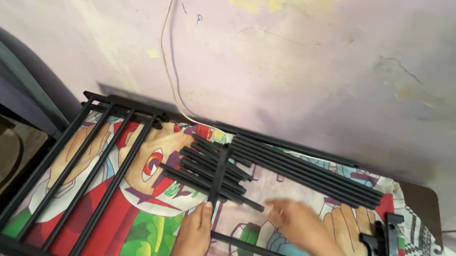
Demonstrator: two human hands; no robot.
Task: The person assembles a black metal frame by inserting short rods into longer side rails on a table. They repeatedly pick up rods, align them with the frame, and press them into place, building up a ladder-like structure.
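Under the left hand (193, 234) a black metal rod (218, 176) stands roughly upright in the view, running away from the person; the fingers are closed around its lower part. It crosses over a loose bundle of short black rods (206, 170) lying just beyond that hand. The right hand (298, 223) is blurred, spread flat with the fingers pointing toward the left hand; whether it grips anything I cannot tell. It lies just above a long black bar (266, 253) that runs from near the left hand out past the right wrist.

Beyond the right hand lies a stack of long black rods (306, 167), side by side and still loose. To the right of that hand is a black bracket piece (385, 248), also unattached as far as shows.

Well to the left of the left hand sits a finished rack panel (76, 177): several parallel rods joined to crossbars at both ends. So one panel looks assembled, while most of the rods appear to be waiting and the piece in hand seems only begun.

Everything rests on a bright cartoon-printed cloth (139, 235) covering the bench. Behind it is a stained pale-purple wall (310, 62) with a thin white cable (166, 46) hanging down.
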